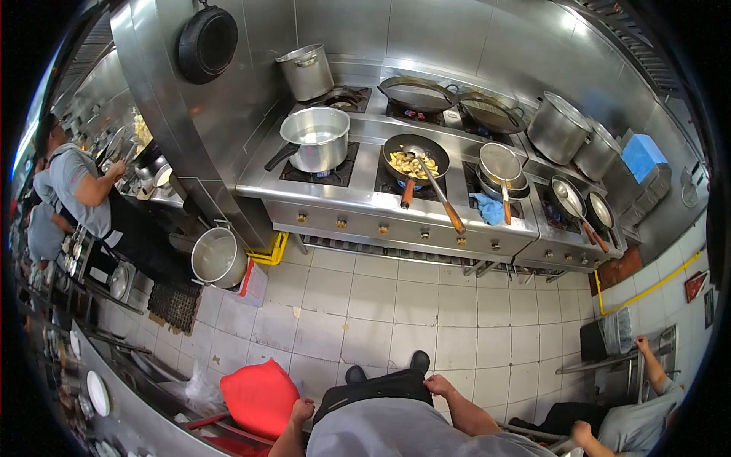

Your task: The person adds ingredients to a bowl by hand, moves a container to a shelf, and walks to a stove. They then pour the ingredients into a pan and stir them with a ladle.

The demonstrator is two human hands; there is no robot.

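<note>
Left hand (302, 411): beside apron (373, 391), grip? can't tell
Right hand (438, 385): ditto, nearer pan (435, 149)
Pan: ahead of apron, handle (407, 193) pointing back

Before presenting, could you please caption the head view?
A person faces a stove and pan of food, left hand and right hand at either side.
</note>
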